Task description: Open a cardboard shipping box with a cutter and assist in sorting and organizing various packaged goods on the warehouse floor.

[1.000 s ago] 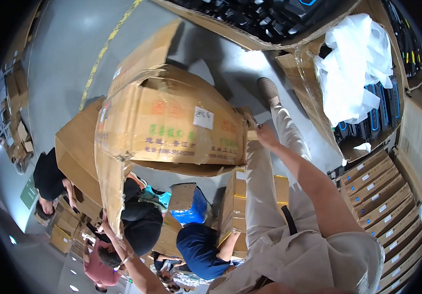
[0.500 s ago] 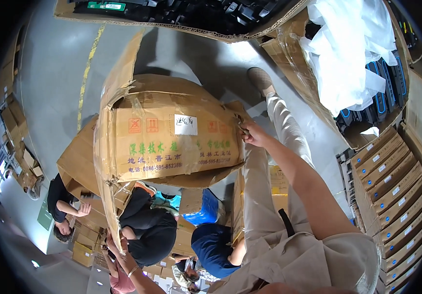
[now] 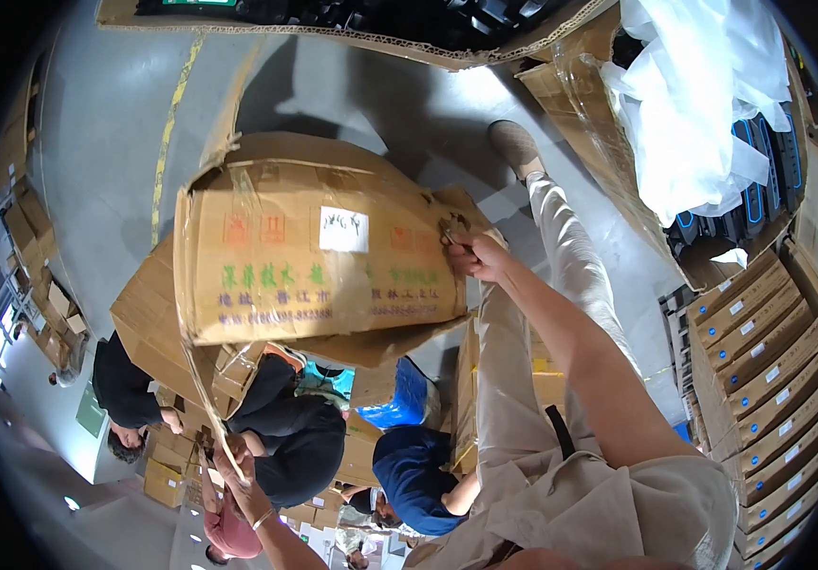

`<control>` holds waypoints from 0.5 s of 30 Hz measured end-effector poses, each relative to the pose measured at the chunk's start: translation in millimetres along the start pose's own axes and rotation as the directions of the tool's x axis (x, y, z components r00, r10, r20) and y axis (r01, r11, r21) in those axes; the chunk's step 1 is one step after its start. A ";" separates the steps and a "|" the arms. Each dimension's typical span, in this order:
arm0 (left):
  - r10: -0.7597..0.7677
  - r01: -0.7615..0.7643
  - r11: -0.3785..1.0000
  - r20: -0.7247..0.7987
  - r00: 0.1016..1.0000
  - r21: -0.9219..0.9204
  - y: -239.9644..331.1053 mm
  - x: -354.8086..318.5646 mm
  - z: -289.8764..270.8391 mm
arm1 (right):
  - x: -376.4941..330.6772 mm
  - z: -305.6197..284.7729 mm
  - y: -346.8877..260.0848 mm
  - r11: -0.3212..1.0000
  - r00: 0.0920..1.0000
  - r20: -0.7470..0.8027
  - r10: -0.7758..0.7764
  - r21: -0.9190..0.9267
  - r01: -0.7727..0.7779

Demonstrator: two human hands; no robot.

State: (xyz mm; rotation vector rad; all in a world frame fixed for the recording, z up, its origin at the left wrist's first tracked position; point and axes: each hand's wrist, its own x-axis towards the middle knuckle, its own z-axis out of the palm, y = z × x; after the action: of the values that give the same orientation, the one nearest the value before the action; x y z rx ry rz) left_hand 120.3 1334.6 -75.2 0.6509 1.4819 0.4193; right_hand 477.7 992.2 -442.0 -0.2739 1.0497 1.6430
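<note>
A large, worn brown cardboard box (image 3: 323,275) fills the middle of the view, tilted, with printing and a white handwritten label (image 3: 343,230) on its side. My right hand (image 3: 477,256) is closed on the torn edge at the box's right end. Lower left, my left hand (image 3: 233,461) grips the outer edge of a long flap of the same box; part of its fingers is hidden behind the flap. Another flap sticks up at the far left corner. The inside of the box is out of sight.
A carton of black parts (image 3: 361,27) stands at the far side. Right of it, an open box (image 3: 584,142) holds white plastic sheeting (image 3: 694,104) and blue-edged black parts. Flat cartons (image 3: 760,380) are stacked at right. Several people, including one in dark blue (image 3: 413,480), are nearby.
The box has shifted slightly left with both my hands still on it. Its upper flap has swung a little. The surrounding boxes appear slightly shifted as the view moves.
</note>
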 end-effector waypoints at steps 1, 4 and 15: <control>0.006 -0.006 1.000 0.018 1.000 -0.018 0.7 -0.8 -3.8 | 9.2 6.1 1.4 0.999 0.998 -0.047 -0.036 -0.039 0.034; 0.158 -0.129 0.980 0.196 0.968 -0.152 -15.7 20.4 21.3 | 34.4 18.9 -0.4 0.995 0.991 -0.107 -0.082 -0.067 0.075; 0.526 -0.385 0.536 0.060 0.848 0.751 -110.8 158.4 278.7 | 90.6 102.8 33.7 0.987 0.994 -0.048 -0.096 0.122 0.101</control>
State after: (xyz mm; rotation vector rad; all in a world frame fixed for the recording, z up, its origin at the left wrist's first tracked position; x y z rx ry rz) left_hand 392.0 1310.0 -276.7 1.7488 1.6265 0.2482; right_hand 449.6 1129.4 -425.2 -0.2742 1.1477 1.4823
